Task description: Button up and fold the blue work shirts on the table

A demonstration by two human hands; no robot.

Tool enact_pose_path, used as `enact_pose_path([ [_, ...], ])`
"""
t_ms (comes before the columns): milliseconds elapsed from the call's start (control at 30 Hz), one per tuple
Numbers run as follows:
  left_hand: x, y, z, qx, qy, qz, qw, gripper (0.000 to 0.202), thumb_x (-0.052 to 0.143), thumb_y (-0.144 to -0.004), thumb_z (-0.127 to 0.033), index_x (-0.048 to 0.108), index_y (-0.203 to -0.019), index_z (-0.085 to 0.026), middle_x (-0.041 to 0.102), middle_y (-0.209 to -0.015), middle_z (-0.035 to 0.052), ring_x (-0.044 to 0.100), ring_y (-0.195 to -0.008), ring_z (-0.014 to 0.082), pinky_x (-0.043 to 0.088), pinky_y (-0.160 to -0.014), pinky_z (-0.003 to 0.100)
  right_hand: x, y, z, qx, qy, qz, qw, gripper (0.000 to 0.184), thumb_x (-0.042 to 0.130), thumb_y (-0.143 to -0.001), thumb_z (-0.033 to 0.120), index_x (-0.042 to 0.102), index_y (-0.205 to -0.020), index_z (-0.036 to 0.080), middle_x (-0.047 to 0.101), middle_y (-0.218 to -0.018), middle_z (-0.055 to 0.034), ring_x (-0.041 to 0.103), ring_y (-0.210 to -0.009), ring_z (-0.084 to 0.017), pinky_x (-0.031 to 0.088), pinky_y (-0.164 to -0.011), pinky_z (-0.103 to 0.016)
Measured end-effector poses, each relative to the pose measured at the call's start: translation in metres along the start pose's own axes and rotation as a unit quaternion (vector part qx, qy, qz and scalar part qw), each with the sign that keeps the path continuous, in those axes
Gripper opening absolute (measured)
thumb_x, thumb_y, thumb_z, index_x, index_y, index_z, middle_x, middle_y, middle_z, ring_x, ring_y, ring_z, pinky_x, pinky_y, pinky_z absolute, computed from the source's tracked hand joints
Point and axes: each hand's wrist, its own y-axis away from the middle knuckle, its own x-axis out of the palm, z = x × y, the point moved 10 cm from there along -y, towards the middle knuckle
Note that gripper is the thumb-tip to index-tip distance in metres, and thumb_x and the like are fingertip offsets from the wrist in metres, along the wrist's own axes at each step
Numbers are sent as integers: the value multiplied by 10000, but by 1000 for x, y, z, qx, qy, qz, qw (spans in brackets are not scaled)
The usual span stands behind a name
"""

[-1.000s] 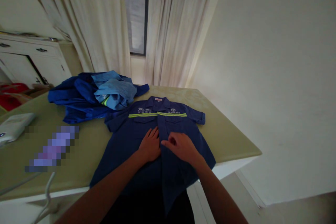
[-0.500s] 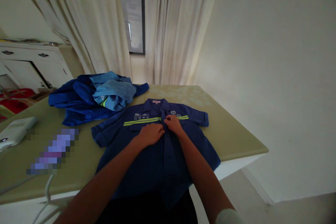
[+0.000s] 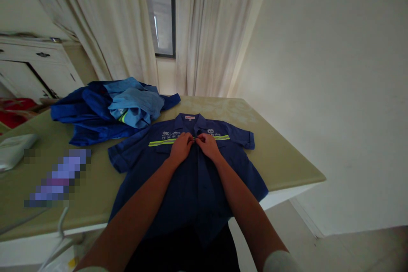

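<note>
A dark navy short-sleeved work shirt (image 3: 185, 187) lies front up on the table, its collar at the far end and its lower hem hanging over the near edge. A yellow-green reflective stripe crosses its chest, with white print above. My left hand (image 3: 181, 148) pinches the front opening at the stripe. Close beside it, my right hand (image 3: 208, 144) pinches the other side of the same opening, the fingertips nearly meeting. Any button between the fingers is too small to make out.
On the greenish table (image 3: 287, 157), a heap of blue clothes (image 3: 92, 110) lies at the back left. A white device (image 3: 15, 151), a blurred-out object (image 3: 60, 178) and a cable (image 3: 62, 221) are at the left. A wall (image 3: 334, 72) rises at the right.
My left hand has moved up and inward along the shirt front to the stripe, next to my right hand. My right hand has shifted slightly left. The view has tilted a little.
</note>
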Motion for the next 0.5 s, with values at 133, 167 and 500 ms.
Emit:
enact_pose_path([
  [133, 2, -3, 3, -6, 38, 2, 999, 60, 564, -944, -163, 614, -940, -195, 687, -937, 65, 646, -903, 226, 484, -847, 342, 2, 2, 2, -10, 6, 4, 1000, 136, 671, -902, 299, 726, -880, 177, 742, -799, -33, 666, -738, -175, 452, -672, -265],
  [167, 2, -3, 4, -7, 41, -1, 999, 72, 562, -936, -148, 615, -940, -195, 691, -944, 66, 649, -906, 224, 485, -851, 343, 4, 2, 2, -11, 3, 15, 1000, 124, 695, -882, 293, 722, -868, 173, 738, -792, -33, 666, -732, -173, 447, -663, -260],
  [500, 3, 0, 0, 18, 43, 7, 999, 144, 549, -909, -112, 637, -987, -194, 646, -1002, 65, 632, -904, 207, 503, -867, 341, -2, 6, 7, -6, 74, -22, 997, 104, 633, -870, 199, 729, -904, 180, 731, -797, -29, 641, -735, -175, 419, -682, -274],
])
